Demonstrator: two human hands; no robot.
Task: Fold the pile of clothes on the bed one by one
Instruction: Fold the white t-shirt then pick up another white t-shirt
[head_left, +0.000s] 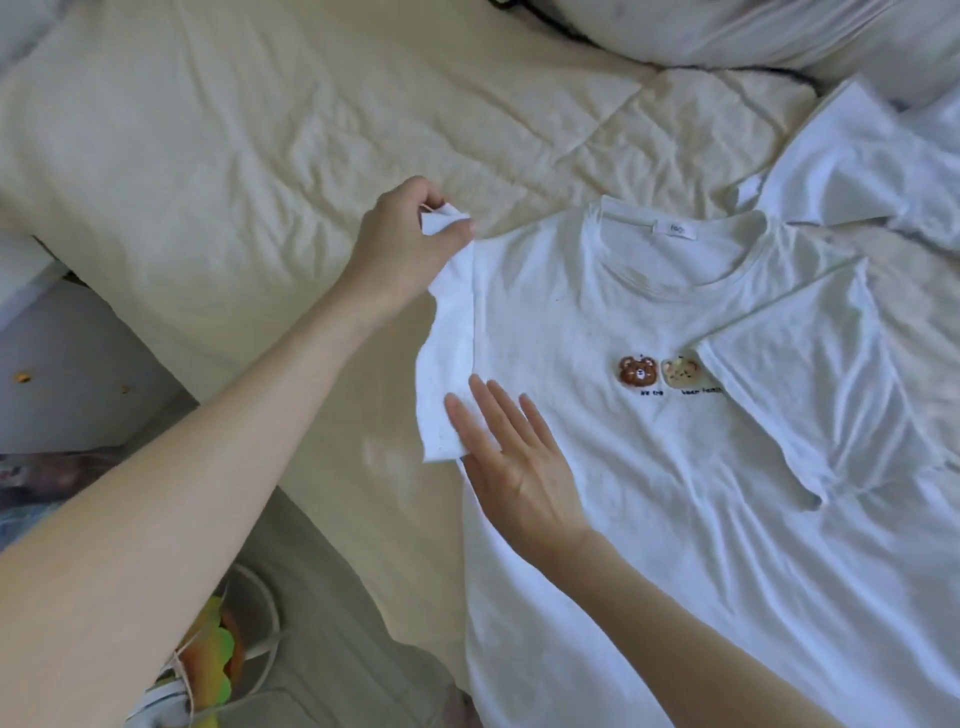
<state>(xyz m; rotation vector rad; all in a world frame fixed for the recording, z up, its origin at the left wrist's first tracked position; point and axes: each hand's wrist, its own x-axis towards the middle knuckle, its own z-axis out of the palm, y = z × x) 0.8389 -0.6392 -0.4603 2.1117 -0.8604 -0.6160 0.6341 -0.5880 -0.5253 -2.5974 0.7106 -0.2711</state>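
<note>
Shirt: white T-shirt (649, 441) is lying face up on the cream quilt (234, 156), collar toward the far side, bear print (636, 371) showing mid-chest; its right sleeve (810, 395) is already lying folded inward over the chest, partly covering the print.
Left hand: left hand (400, 244) is pinching the tip of the left sleeve (449, 364) between thumb and curled fingers, lifting it slightly off the quilt at the shirt's far-left corner.
Right hand: right hand (511, 452) is resting flat, fingers straight and spread, on the shirt's left side just below the sleeve, holding the cloth in place.
Step in hand: by my reading, the left sleeve is being folded in to match the right one.
Next move: it is likely calling for carrying the pinched sleeve rightward over the chest while the flat hand is keeping the side seam from sliding, then smoothing it down.
Remaining clothes: another white garment (857, 171) is lying at the far right, touching the shirt's shoulder, seemingly not yet folded.
Containers: none is showing on the bed; a white-rimmed object (254, 613) near the bottom left is holding something colourful that I cannot identify.
</note>
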